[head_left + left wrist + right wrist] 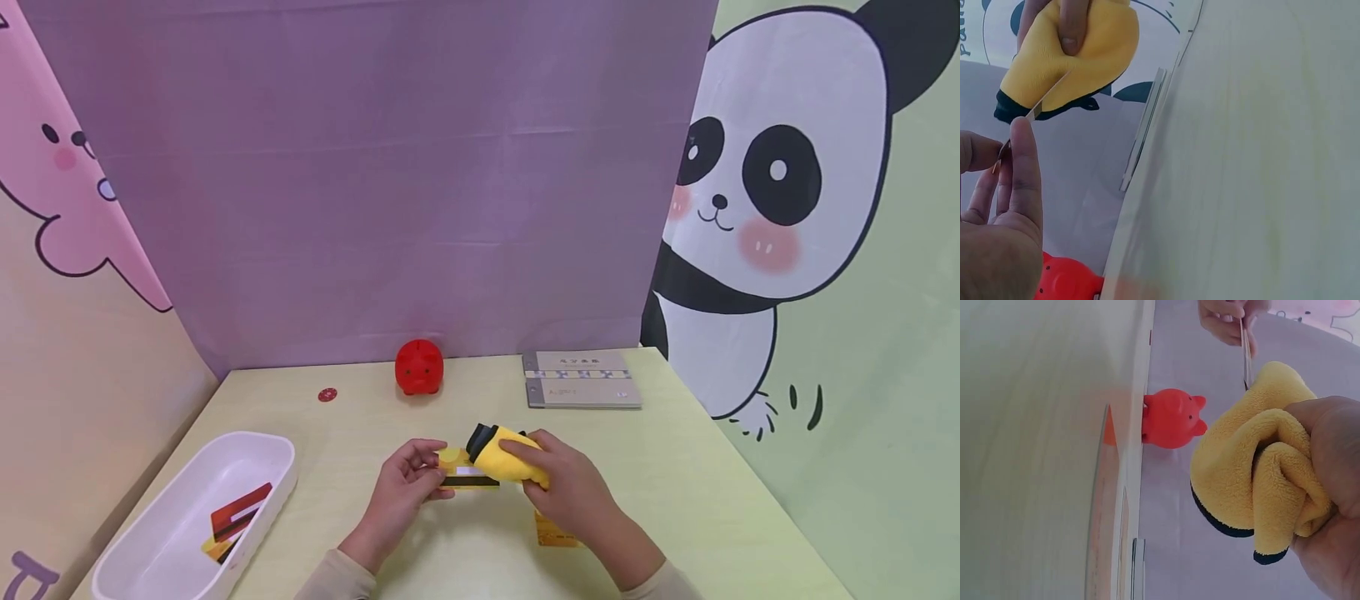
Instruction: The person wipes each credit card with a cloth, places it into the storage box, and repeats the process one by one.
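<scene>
My left hand (401, 493) pinches the edge of a yellow card with a dark magnetic stripe (468, 482), held above the table. A bunched yellow cloth with dark edging (504, 458) is gripped in my right hand (573, 490) and overlaps the card's right part. The left wrist view has the card (1040, 103) edge-on, reaching from the fingertips to the cloth (1107, 44). Folds of the cloth (1229, 462) fill the right palm in the right wrist view. Below the right hand, an orange-gold card (553, 532) lies on the table, partly covered by that hand.
To the left, a white tray (281, 454) contains a red card (232, 510) and a yellowish card (217, 548). A red piggy bank (419, 367) stands at the back, with a small red disc (327, 395) to its left. Grey notebooks (581, 392) lie at the back right.
</scene>
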The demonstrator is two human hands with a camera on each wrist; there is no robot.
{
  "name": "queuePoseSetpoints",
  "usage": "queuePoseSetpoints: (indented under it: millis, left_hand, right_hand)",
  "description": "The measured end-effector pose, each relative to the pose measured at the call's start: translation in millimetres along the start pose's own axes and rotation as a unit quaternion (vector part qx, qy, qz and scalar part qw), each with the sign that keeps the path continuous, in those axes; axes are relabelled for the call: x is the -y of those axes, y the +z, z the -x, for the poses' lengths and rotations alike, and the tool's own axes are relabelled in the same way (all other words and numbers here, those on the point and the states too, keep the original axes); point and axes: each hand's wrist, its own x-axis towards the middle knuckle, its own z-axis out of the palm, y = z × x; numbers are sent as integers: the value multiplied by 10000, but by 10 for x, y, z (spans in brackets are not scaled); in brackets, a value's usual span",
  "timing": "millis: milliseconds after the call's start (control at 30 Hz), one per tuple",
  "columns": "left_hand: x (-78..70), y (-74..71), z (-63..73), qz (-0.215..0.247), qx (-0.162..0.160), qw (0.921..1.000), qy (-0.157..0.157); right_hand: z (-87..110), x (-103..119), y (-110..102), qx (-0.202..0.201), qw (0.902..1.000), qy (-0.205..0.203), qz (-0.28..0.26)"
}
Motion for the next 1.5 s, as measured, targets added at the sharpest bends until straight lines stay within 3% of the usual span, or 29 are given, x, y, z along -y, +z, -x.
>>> queuePoseSetpoints:
  millis: [233, 333, 467, 700, 933, 1233, 1500]
  left_hand:
    - [10, 19, 21, 21, 282, 9996, 7]
    - [13, 37, 30, 10, 427, 9991, 24]
    - [4, 49, 34, 64, 518, 9986, 98]
    - [-24, 25, 32, 147, 303, 9994, 76]
    - [-32, 2, 19, 166, 47, 9999, 14]
    - [-8, 20, 22, 263, 299, 9992, 10]
    - [-39, 25, 33, 209, 426, 9988, 102]
  right_hand:
    - [-28, 64, 43, 230, 9981, -302, 495]
    - [-30, 78, 55, 175, 9950, -549, 811]
    - [-37, 76, 42, 59, 9939, -580, 931]
    - [-33, -21, 5, 64, 9943, -267, 1027]
    - [-5, 10, 8, 142, 9939, -397, 1016]
    - [-55, 167, 46, 193, 9926, -672, 989]
    - [-102, 82, 28, 52, 9937, -432, 1034]
